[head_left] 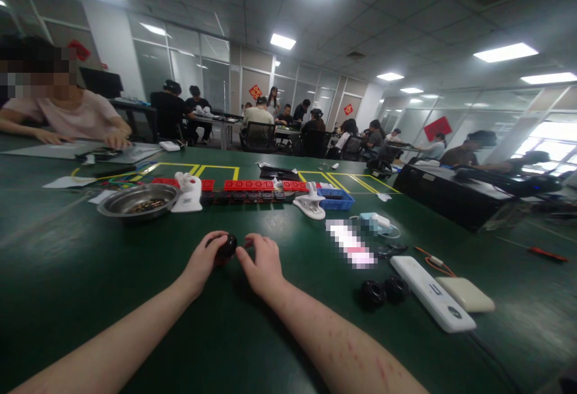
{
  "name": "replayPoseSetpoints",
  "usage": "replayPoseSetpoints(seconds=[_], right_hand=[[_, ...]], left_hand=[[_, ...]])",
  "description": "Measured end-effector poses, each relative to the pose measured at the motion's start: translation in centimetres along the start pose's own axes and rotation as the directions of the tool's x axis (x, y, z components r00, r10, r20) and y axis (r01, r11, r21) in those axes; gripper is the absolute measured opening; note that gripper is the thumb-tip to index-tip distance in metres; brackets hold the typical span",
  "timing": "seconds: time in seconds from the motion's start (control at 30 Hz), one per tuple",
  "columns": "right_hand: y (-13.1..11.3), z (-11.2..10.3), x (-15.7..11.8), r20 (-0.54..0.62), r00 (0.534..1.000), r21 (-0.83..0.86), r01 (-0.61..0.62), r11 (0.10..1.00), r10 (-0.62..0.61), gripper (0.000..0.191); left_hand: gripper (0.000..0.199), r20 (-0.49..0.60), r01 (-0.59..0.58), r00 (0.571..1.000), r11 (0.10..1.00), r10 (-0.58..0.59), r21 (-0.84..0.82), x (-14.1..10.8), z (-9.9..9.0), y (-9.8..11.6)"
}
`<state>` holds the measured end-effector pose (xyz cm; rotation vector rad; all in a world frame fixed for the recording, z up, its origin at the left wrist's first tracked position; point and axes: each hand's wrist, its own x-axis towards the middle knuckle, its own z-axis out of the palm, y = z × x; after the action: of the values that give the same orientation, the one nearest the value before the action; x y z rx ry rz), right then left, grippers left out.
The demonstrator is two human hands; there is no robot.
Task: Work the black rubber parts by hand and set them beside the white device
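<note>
At the far left, a person in a pale pink top (88,114) sat with both hands low over some flat pale sheets (58,150). Next came a round metal bowl (130,212) on the green tabletop (216,340), with lots of tiny bits (148,206) in it. A white clip (189,192) stood just beside the bowl. Nearer, the left hand (205,261) had its fingers curled around a black round thing (225,246), gripping it from the left side. The black round thing was between the two hands, near the middle of the tabletop. I could not tell if it was touching the tabletop. Behind it lay a long red strip (247,185). The right hand (261,261) was just to the right, with its fingers bent and a gap between them and the thumb. It held nothing that I could see, and I could not tell if its thumb touched the black round thing. The step looked like holding it with one hand while the other was close by. For both hands to hold it, the right fingers would need to close in gently while the left ones kept it steady. Farther right were another white clip (311,204), a blue tray (345,204), two black rings (384,290) side by side, a long white box (433,293), a cream block (466,293), and a red-handled tool (547,254).
</note>
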<state>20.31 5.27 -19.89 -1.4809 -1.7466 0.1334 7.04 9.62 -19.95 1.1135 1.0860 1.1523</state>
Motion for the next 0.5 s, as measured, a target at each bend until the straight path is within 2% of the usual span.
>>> replayPoseSetpoints(seconds=[0.03,0.1,0.2,0.33,0.43,0.5], right_hand=[[0.2,0.15,0.1,0.026,0.999,-0.006,-0.04,0.999,0.04,0.023],[0.62,0.47,0.28,0.083,0.993,-0.024,-0.079,0.997,0.081,0.035],[1.04,0.87,0.43,0.136,0.989,-0.031,-0.058,0.998,0.062,0.044],[1.18,1.01,0.44,0.15,0.987,-0.007,-0.049,0.999,0.049,0.036],[0.96,0.67,0.37,0.128,0.992,0.045,0.004,0.999,-0.01,0.017],[0.64,0.33,0.26,0.121,0.989,0.049,0.081,0.995,-0.087,0.024]], left_hand=[[0.038,0.027,-0.015,1.0,0.999,0.014,0.03,-0.13,0.0,0.05],[0.04,0.068,-0.063,0.996,0.992,0.056,0.109,-0.33,0.06,0.1],[0.04,0.086,-0.135,0.989,0.971,0.12,0.198,-0.4,0.17,0.1],[0.039,0.107,-0.165,0.984,0.96,0.144,0.226,-0.35,0.15,0.1],[0.041,0.103,-0.143,0.987,0.969,0.124,0.203,-0.22,0.09,0.07],[0.044,0.07,-0.12,0.992,0.967,0.106,0.227,0.01,0.05,0.02]])
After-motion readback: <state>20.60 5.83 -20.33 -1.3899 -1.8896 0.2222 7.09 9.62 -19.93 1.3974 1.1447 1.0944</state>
